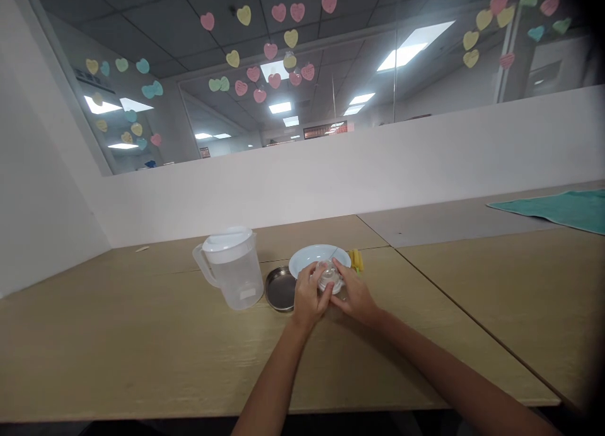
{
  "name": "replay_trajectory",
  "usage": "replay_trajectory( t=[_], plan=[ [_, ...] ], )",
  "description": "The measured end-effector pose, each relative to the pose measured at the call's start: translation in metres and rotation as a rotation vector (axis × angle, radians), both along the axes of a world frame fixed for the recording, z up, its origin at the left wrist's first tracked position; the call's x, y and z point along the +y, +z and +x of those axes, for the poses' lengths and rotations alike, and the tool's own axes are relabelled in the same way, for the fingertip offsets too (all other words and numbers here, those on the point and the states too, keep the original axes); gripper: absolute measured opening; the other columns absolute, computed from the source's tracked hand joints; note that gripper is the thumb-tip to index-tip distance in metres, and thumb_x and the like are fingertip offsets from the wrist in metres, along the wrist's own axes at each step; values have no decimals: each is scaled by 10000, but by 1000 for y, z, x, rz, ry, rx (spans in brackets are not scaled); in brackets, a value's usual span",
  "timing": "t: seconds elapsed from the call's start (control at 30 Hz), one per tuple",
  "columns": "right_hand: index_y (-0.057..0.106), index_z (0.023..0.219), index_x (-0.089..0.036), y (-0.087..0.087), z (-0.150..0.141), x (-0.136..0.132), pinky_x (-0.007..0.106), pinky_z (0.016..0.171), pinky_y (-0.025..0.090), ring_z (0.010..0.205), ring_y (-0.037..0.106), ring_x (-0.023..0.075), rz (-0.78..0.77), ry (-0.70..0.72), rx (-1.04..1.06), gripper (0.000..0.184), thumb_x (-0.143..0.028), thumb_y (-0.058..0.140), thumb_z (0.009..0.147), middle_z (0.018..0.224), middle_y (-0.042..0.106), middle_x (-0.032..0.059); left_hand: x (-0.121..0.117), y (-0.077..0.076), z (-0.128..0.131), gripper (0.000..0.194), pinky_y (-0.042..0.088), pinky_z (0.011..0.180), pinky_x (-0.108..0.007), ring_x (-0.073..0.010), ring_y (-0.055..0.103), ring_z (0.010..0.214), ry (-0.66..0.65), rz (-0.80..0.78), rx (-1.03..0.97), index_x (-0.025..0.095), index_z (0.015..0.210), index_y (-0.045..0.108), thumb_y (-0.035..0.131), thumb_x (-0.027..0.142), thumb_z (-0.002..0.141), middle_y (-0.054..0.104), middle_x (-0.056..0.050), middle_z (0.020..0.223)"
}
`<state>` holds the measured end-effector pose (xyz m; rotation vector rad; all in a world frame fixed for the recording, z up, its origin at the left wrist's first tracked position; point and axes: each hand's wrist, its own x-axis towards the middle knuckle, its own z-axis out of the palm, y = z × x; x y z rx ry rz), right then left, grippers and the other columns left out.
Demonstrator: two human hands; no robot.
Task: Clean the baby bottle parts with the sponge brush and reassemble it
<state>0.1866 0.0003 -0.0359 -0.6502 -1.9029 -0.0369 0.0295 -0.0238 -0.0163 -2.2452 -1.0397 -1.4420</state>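
Note:
Both hands are closed round a small clear domed container with a white lower part (330, 277). My left hand (309, 299) grips its left side and my right hand (357, 295) its right side, with fingers curled over it. Its exact kind is too small to make out. Directly behind it sits a wide pale bowl (307, 254), partly covered by my fingers. To the left of my left hand lies a shallow round metal pan (280, 290), its right edge hidden.
A translucent plastic pitcher with a white lid (239, 272) stands left of the pan. Yellow sponge-like pieces (357, 259) are right of the bowl. A teal cloth (562, 208) lies at the far right of the wooden table (142, 348). A white wall (293, 187) runs behind.

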Motion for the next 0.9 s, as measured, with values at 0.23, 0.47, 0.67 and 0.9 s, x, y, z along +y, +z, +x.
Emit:
replay_trajectory(
  t=[0.23,0.47,0.67,0.9],
  plan=[
    [283,1406,-162,3,-1,-2,478,899,459,1117,524,299,4,-15,27,664,-351,531,820,1252,532,151,5,-3,-3,451,431,905,-369,-206,515,1076,41,-9,55,222,1318,402,479,325,886,535,-106,1179],
    [299,1388,-162,5,0,-5,455,882,464,1099,524,295,1,-28,16,659,-357,550,810,1253,535,145,6,-8,-3,601,429,903,-370,-219,543,1056,84,11,-69,153,1339,333,557,393,835,569,-132,1168],
    [316,1372,-127,2,-1,-3,459,811,485,982,568,296,-77,-69,0,676,-374,554,790,1124,593,149,0,0,-1,510,420,896,-359,-203,560,1002,61,-108,-48,186,1299,411,531,399,851,598,-97,1122],
    [338,1345,-103,-3,-3,-1,462,811,488,987,571,305,-70,-87,15,681,-404,564,778,1104,593,160,-1,1,0,502,435,839,-336,-181,561,902,38,-162,-86,186,1291,431,537,389,844,608,-70,1014]
  ],
)
